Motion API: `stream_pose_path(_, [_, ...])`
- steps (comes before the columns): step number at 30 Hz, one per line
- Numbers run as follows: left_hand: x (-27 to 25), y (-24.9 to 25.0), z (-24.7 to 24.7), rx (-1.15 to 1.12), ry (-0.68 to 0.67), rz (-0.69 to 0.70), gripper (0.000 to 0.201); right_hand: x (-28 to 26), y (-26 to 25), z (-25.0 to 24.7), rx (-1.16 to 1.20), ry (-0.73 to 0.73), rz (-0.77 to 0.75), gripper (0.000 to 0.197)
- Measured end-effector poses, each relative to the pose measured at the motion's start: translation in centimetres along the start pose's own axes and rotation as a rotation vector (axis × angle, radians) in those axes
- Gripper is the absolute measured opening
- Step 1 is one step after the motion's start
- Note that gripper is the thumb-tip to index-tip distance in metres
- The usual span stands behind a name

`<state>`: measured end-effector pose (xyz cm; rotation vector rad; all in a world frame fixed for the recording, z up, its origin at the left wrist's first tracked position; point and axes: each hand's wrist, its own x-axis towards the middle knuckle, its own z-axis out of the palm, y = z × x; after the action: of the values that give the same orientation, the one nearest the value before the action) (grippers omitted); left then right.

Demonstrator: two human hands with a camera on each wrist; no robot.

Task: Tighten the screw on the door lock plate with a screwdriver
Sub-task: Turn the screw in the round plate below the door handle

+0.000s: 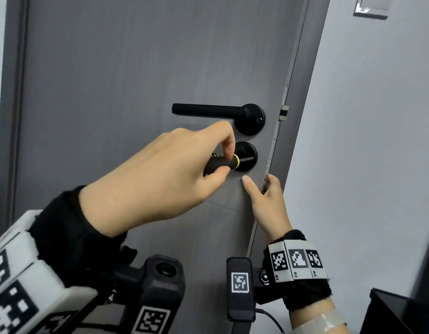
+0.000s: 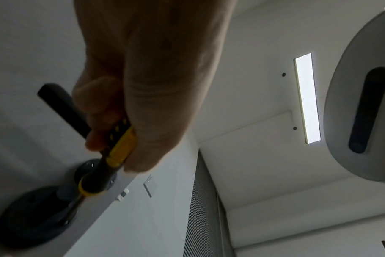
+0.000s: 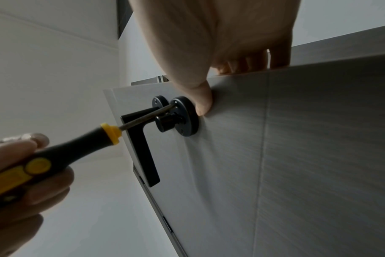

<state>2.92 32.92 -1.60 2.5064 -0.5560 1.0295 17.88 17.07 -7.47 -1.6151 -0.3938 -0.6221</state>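
The left grip grasps the screwdriver by its black-and-yellow handle, thumb and fingers curled round it. Its shaft runs ahead of that grip to the round lock plate, tip at the plate's edge where the screw presumably sits; the screw itself I cannot make out. The tool looks light and stiff, the rubbery handle a sound place to hold. The right grip clasps the door edge just below the plate. The lever handle just above the left grip crowds the fingers.
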Motion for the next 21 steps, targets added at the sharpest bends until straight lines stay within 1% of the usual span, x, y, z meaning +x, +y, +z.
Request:
stream_pose_path(3, [0.1, -0.4, -0.3, 0.089, -0.026, 0.057, 0.011, 0.0, 0.0, 0.0, -0.004, 0.0, 0.006, 0.048])
stream_pose_path(5, [0.2, -0.5, 0.0, 0.021, 0.044, 0.028, 0.016, 0.0, 0.1, 0.0, -0.01, 0.004, 0.007, 0.05])
stream_pose_path(6, [0.3, -0.5, 0.2, -0.058, 0.11, -0.031, 0.017, 0.0, 0.1, 0.0, -0.009, 0.005, 0.006, 0.051])
stream_pose_path(9, [0.6, -0.7, 0.8, -0.35, 0.305, -0.294, 0.015, -0.1, 0.2, 0.1, 0.007, 0.002, 0.013, 0.051])
stream_pose_path(11, [0.7, -0.8, 1.3, -0.503, 0.367, -0.386, 0.015, -0.2, 0.2, 0.1, 0.012, 0.003, 0.014, 0.053])
stream_pose_path(14, [0.6, -0.7, 1.7, -0.658, 0.338, -0.439, 0.016, -0.2, 0.3, 0.1, 0.005, 0.009, 0.005, 0.052])
stream_pose_path(17, [0.6, -0.4, 1.6, -0.787, 0.286, -0.446, 0.014, -0.1, 0.3, 0.2, 0.012, 0.016, 0.006, 0.049])
stream_pose_path(19, [0.6, -0.3, 1.6, -0.837, 0.288, -0.45, 0.014, 0.0, 0.4, 0.1, 0.016, 0.013, 0.007, 0.048])
stream_pose_path(21, [0.6, -0.2, 1.7, -0.823, 0.306, -0.432, 0.016, 0.0, 0.5, 0.1, 0.012, 0.01, 0.0, 0.048])
